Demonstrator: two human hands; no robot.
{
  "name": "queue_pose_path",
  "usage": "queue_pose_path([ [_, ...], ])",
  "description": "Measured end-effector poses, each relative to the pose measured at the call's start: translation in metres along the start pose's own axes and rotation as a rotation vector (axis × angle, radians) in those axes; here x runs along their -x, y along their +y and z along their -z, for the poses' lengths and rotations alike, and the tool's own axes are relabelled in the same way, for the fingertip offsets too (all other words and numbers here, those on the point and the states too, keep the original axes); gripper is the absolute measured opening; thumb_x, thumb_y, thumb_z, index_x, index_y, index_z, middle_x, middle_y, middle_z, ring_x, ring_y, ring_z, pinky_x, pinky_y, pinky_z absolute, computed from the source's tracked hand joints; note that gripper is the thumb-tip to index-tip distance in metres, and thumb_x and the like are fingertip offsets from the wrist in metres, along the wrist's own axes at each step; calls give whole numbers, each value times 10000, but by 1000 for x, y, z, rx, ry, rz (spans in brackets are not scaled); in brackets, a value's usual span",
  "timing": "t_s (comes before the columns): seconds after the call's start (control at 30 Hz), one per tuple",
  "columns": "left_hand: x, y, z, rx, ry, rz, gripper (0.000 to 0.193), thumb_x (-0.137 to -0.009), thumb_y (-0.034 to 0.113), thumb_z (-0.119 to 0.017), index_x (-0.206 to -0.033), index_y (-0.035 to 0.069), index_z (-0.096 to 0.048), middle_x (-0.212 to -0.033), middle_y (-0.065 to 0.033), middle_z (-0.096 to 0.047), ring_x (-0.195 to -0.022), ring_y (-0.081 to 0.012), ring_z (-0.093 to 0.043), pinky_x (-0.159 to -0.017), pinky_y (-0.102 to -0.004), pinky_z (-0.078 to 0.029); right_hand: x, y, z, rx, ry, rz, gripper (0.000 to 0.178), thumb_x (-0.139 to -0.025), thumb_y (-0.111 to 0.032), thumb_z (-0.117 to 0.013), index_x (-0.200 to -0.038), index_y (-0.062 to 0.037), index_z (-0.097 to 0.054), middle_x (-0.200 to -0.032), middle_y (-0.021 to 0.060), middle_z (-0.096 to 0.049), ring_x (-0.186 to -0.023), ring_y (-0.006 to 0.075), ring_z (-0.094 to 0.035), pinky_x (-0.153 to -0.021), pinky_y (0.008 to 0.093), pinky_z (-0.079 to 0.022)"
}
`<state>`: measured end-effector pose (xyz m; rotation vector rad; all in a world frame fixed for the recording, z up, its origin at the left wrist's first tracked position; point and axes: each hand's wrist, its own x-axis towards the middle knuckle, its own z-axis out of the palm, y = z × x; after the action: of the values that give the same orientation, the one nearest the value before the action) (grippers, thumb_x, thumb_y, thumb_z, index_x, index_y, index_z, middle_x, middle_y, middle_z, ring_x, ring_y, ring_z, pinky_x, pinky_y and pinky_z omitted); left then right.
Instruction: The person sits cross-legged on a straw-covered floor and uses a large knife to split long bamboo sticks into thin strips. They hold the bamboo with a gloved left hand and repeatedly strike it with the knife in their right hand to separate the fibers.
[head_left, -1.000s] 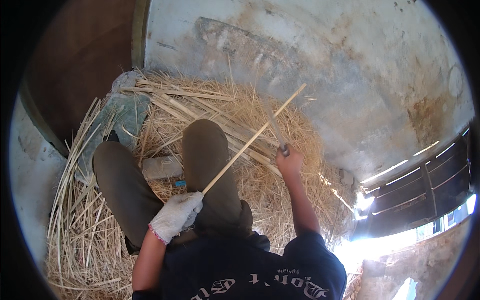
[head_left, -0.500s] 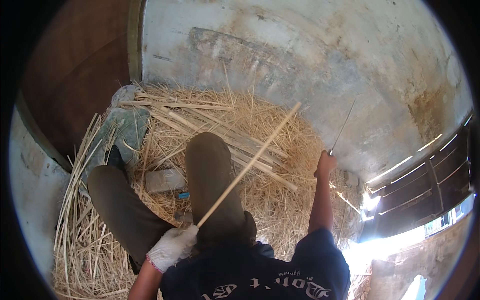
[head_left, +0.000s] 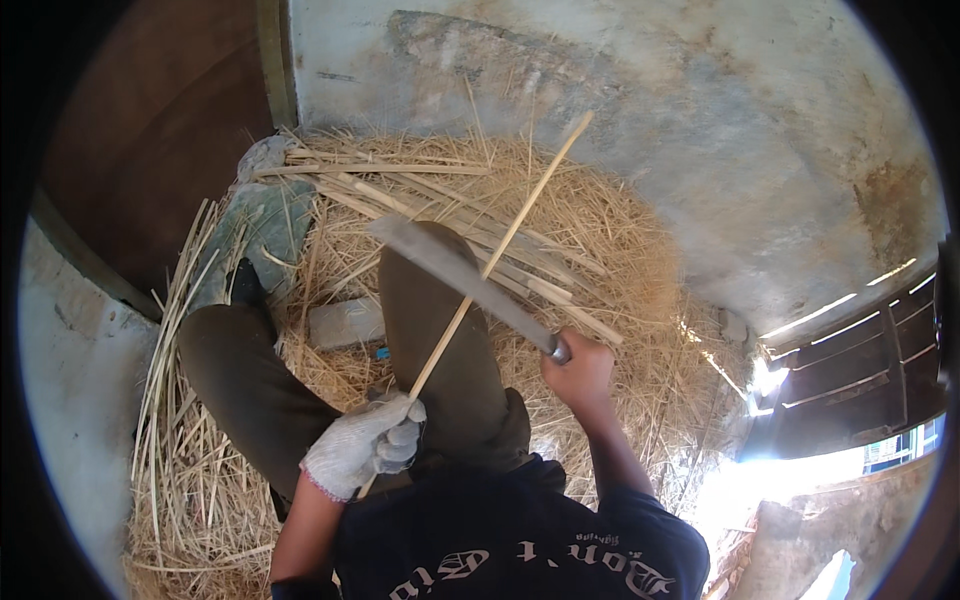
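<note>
My left hand [head_left: 370, 445], in a whitish knit glove, is closed round the lower part of a long, pale bamboo strip [head_left: 537, 195]. The strip slants up and to the right over my right knee, its far end toward the wall. Bare-skinned, my right hand [head_left: 578, 365] grips the handle of a machete [head_left: 440, 265]. Its broad grey blade points up and left across the strip above my knee, slightly blurred. Whether the edge touches the strip I cannot tell.
Shavings [head_left: 640, 260] cover the ground, with a bundle of split bamboo strips [head_left: 450, 220] beyond my knee. More strips [head_left: 170, 370] lie along the left. A pale block [head_left: 346, 323] sits between my legs. A stained wall [head_left: 700, 130] rises ahead, a brown panel [head_left: 160, 130] far left.
My right hand has swung the machete inward from the far right, so its blade now crosses the strip. The strip stands a little steeper, and my gloved left hand has turned, showing its fingers.
</note>
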<state>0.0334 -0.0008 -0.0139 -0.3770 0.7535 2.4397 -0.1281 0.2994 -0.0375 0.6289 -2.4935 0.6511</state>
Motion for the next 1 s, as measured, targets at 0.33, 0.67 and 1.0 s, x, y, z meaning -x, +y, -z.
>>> queue_pose_path([
  [0.33,-7,-7,6,212,-40,3,236,-1067,259,-561,-1070,37,-641,-700,44,-497,-525,-51,-390,-437,-217,-289,-14,-24,4,67,-147,113,110,-708,-138,-706,-706,-105,-601,-568,96,-573,-504,324,-573,-581,428,-432],
  [0.67,-8,-22,1,-144,156,-174,263,-1064,280,-564,-980,39,-628,-687,28,-487,-501,-50,-394,-430,-216,-312,-2,-6,16,159,-252,285,93,-762,-158,-699,-765,-89,-636,-616,116,-624,-558,345,-629,-543,440,-485],
  [1.0,-8,-23,-1,-147,184,-189,201,-1049,210,-559,-970,35,-619,-668,24,-490,-487,-55,-396,-413,-213,-309,-7,-1,5,118,-281,317,127,-751,-167,-742,-789,-92,-647,-605,138,-604,-577,343,-645,-555,448,-492],
])
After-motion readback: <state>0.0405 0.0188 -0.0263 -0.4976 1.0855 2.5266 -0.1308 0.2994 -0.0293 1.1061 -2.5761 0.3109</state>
